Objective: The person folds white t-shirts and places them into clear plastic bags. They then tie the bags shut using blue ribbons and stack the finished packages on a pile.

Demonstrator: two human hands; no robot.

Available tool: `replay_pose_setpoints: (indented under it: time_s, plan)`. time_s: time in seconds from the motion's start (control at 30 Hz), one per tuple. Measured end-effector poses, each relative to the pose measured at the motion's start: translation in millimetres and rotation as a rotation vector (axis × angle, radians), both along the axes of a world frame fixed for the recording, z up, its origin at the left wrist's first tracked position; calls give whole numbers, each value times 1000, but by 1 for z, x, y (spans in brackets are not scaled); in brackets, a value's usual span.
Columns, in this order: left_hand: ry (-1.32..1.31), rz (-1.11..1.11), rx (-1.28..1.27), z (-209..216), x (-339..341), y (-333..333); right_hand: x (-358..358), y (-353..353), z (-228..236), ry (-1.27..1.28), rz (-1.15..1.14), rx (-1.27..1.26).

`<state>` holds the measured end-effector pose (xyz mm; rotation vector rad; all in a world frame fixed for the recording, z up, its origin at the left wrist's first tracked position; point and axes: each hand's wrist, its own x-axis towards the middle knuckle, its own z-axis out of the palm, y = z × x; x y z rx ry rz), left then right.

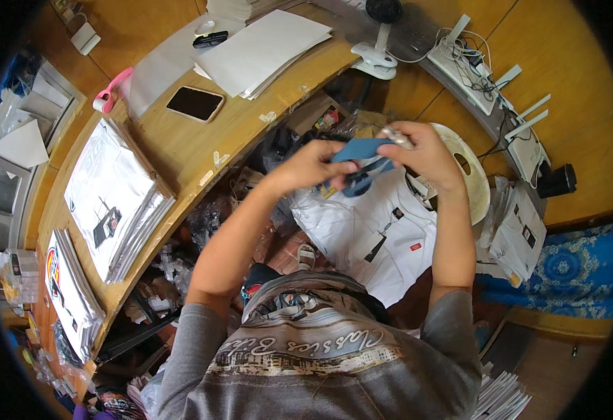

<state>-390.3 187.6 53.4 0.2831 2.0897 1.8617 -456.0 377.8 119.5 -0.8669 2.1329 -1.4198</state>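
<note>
Between left grip (311, 166) and right grip (424, 151), pinched by both, a blue angular object (362, 148) runs roughly crosswise; below both lies a white fabric T-shirt (350, 231).

Below the grip, the person wears a grey T-shirt (271, 395) with short sleeves (194, 350) and a front print of pale script (313, 344) beside brownish buildings (306, 363).

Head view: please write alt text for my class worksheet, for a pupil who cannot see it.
A person's left hand and right hand hold a blue item, its exact kind unclear, above a white garment. To the left, a wooden desk carries a phone, white sheets and stacks of folded white garments.
</note>
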Motion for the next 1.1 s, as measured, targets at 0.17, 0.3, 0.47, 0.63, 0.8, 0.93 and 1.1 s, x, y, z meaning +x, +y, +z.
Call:
replay_pose_setpoints:
  time_s: [0.17, 0.3, 0.47, 0.63, 0.8, 0.93, 1.1]
  plan:
    - [-69, 114, 96, 19, 34, -68, -27, 75, -13, -28, -168, 82]
    - [-28, 255, -108, 32, 70, -107, -26, 88, -31, -119, -257, 15]
    - [-86, 359, -298, 39, 113, -148, -44, 104, -59, -263, -301, -236]
    - [-260, 382, -284, -3, 178, -176, -65, 127, -79, -267, -683, -435]
    - [-546, 312, -285, -78, 257, -205, -100, 185, -111, -329, -824, -557]
    - [-785, 421, -48, -146, 336, -219, -113, 217, -136, -315, -931, -609]
    - [-857, 669, -69, -159, 363, -210, -119, 219, -157, 8, -929, 382]
